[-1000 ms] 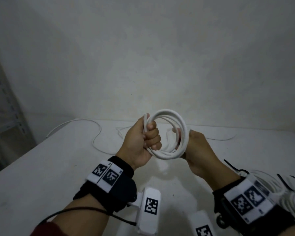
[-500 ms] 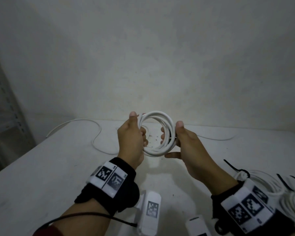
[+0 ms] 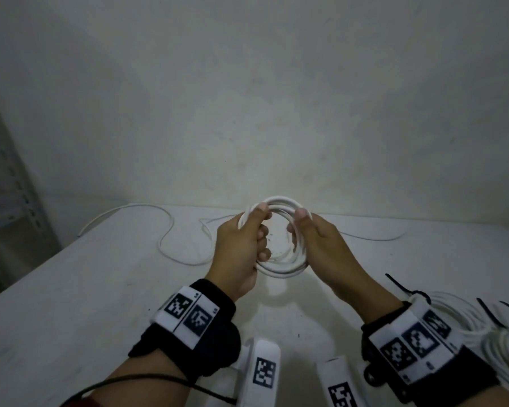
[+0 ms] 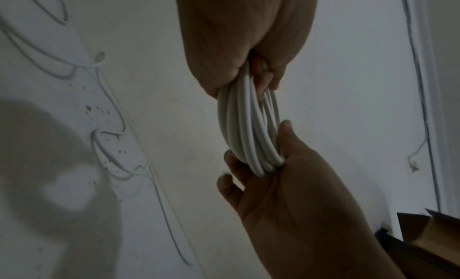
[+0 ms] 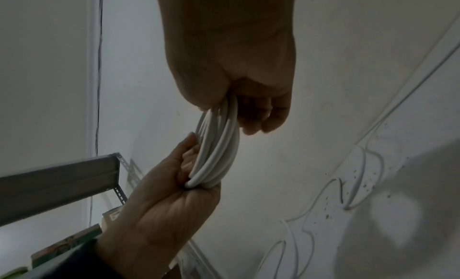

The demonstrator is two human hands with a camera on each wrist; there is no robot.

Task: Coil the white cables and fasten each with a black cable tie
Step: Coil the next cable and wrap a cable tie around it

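- White table [image 3: 71,289], speckled with dark flecks near its middle.
- Pale, blotchy wall [image 3: 247,98] rising directly behind the table.
- Grey metal shelving [image 3: 6,201] left of the table, perforated upright facing it.
- Brown cardboard [image 4: 428,234] beyond the table's edge.

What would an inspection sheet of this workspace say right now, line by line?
Surface: white table, dark specks near the middle.
Job's things: coil held up between both hands, no tie on it; tied coils at right with black ties.
Clutter: nothing seen.
Grippers: left hand grips the coil's left side; right hand grips its right side.
Cables: loose cable snakes across the far table.
Surroundings: plain wall; metal shelf at left.
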